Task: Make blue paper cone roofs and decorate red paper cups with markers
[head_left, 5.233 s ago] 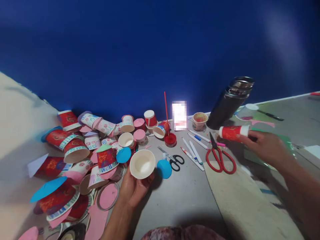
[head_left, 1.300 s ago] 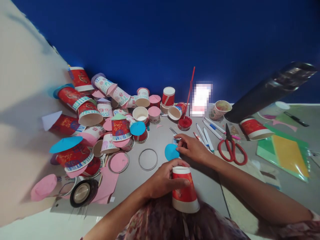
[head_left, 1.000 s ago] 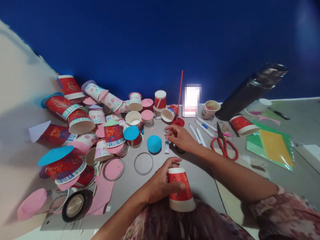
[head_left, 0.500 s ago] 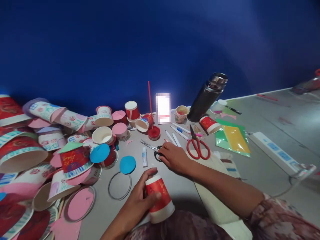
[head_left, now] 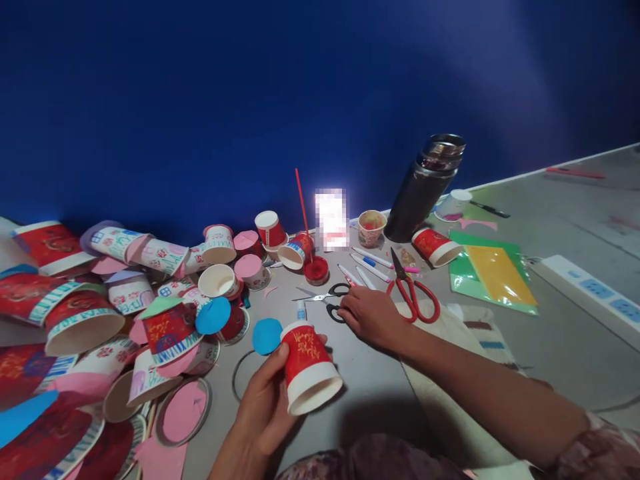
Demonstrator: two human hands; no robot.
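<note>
My left hand (head_left: pixel 264 408) holds a red paper cup (head_left: pixel 307 366) with gold print, tilted with its white mouth toward me. My right hand (head_left: pixel 371 315) lies flat on the grey surface, fingers touching the black handles of small scissors (head_left: pixel 327 299). A blue paper disc (head_left: pixel 267 335) lies just left of the cup, with a small white glue stick (head_left: pixel 301 311) behind the cup's base. A thin wire ring (head_left: pixel 238 380) is partly hidden under my left hand.
A heap of decorated cups (head_left: pixel 160 327) fills the left. Red scissors (head_left: pixel 413 291), pens (head_left: pixel 373 261), a red paint lid (head_left: pixel 317 270), a dark flask (head_left: pixel 423 188) and green and yellow sheets (head_left: pixel 493 273) lie to the right. A white power strip (head_left: pixel 593 297) runs along the far right.
My left hand has lifted the red cup and tipped its mouth toward me. My right hand has slid onto the small scissors' handles. The view has shifted slightly.
</note>
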